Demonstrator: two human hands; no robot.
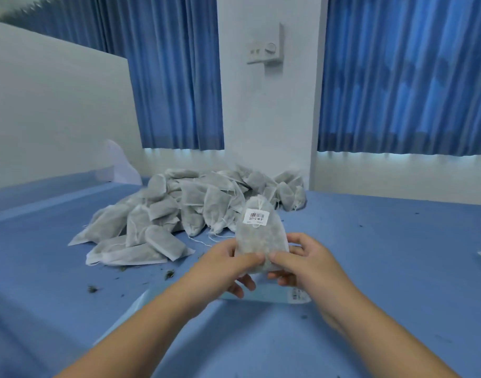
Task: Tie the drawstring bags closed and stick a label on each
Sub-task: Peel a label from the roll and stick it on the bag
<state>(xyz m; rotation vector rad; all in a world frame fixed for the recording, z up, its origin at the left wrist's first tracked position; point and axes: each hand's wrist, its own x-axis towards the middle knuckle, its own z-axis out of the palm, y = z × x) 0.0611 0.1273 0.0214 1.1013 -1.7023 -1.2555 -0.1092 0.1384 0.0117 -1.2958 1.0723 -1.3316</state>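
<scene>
Both hands, left hand (pixel 228 261) and right hand (pixel 296 259), pinch the labelled bag (pixel 261 241); a loose knot or half-stuck label (pixel 256 216) may fail.

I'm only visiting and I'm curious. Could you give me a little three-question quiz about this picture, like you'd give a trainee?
1. True or false: the bag being held already has a barcode label on it.
2. How many hands grip that bag? A none; B one; C two.
3. Fill in: the pile of bags lies on a ____ table cover.
Key: 1 true. 2 C: the left hand and right hand both pinch its lower end. 3 blue.
</scene>
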